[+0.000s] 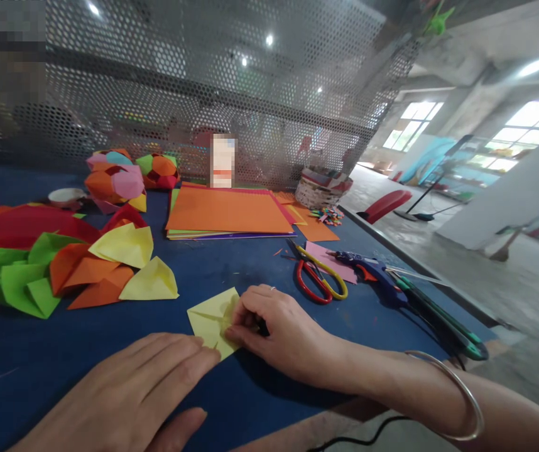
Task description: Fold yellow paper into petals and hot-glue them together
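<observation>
A small square of folded pale yellow paper (207, 317) lies on the blue table in front of me. My left hand (142, 383) is laid flat and open, its fingertips pressing the paper's near left edge. At the right edge, my right hand (276, 326) is closed, thumb and fingers pinching the paper. Something dark shows beneath its curled fingers; I cannot make out what it is. Two folded yellow paper pieces (149, 279) sit to the left, beside folded orange pieces (97, 279) and green pieces (29, 279).
Red-and-yellow scissors (319, 276) lie right of my hands, near a blue glue gun (377, 276) and pink paper (330, 260). Behind are a coloured paper stack (232, 210), a woven basket (323, 187), paper balls (116, 179) and a white bowl (66, 198). Perforated metal panel (179, 81) backs the table.
</observation>
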The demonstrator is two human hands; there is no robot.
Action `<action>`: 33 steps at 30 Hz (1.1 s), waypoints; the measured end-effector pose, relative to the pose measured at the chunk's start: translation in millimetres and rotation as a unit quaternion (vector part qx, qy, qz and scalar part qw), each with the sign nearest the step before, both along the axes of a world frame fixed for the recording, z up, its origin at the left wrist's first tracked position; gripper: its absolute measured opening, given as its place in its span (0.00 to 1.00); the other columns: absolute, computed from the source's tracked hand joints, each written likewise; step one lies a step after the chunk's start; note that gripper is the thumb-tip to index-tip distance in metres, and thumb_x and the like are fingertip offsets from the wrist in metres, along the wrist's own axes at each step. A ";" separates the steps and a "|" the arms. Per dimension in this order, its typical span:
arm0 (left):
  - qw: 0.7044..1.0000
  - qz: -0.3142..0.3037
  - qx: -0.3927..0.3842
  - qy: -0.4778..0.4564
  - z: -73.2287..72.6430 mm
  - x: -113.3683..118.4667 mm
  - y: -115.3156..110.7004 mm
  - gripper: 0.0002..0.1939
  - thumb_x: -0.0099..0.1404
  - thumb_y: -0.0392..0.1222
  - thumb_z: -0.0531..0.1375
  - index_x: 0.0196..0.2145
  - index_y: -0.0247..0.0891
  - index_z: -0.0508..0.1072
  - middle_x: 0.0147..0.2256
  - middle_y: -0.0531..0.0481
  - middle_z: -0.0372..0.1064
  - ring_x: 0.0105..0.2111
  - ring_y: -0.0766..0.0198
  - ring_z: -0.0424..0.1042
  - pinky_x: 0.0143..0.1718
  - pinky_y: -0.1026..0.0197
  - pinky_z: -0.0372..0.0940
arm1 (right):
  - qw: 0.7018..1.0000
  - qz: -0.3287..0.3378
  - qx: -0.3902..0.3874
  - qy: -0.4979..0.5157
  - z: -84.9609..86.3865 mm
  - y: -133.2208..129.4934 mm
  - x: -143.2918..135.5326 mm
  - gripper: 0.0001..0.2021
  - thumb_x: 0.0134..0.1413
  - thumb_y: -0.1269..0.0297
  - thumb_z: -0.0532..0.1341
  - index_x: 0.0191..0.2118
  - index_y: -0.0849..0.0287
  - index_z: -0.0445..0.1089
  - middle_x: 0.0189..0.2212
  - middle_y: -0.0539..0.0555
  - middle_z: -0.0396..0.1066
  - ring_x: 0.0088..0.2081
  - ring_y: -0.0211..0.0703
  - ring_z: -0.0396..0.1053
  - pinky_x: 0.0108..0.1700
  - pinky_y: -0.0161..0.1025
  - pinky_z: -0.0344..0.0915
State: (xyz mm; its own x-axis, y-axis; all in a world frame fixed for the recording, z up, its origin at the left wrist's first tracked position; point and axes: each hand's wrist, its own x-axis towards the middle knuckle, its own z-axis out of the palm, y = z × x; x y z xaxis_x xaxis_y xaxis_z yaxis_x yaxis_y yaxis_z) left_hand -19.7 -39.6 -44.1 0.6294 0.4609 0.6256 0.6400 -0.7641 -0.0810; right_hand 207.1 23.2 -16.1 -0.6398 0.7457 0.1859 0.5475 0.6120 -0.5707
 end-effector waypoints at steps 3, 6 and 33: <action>0.999 -0.023 -0.017 0.034 1.2 3.4 2.7 0.17 0.69 0.45 0.52 0.54 0.42 0.69 0.44 0.53 0.74 0.41 0.65 0.73 0.42 0.63 0.65 | 1.000 0.001 -0.002 0.000 -0.6 0.5 0.5 0.06 0.55 0.72 0.65 0.30 0.59 0.68 0.28 0.48 0.68 0.31 0.36 0.63 0.36 0.34 0.59; 0.999 -0.009 -0.033 0.026 1.6 6.5 1.3 0.16 0.71 0.45 0.50 0.53 0.44 0.69 0.46 0.51 0.72 0.43 0.63 0.72 0.44 0.61 0.65 | 1.000 0.004 -0.003 0.006 -1.1 0.8 0.8 0.06 0.55 0.73 0.65 0.30 0.59 0.67 0.28 0.48 0.68 0.31 0.35 0.63 0.36 0.34 0.59; 0.997 -0.013 -0.067 -0.022 0.8 6.4 0.2 0.13 0.72 0.43 0.50 0.49 0.46 0.71 0.48 0.55 0.68 0.49 0.68 0.66 0.54 0.67 0.54 | 0.999 0.021 -0.029 -0.030 6.9 7.6 22.4 0.16 0.53 0.75 0.64 0.48 0.62 0.64 0.39 0.51 0.67 0.40 0.40 0.64 0.45 0.38 0.60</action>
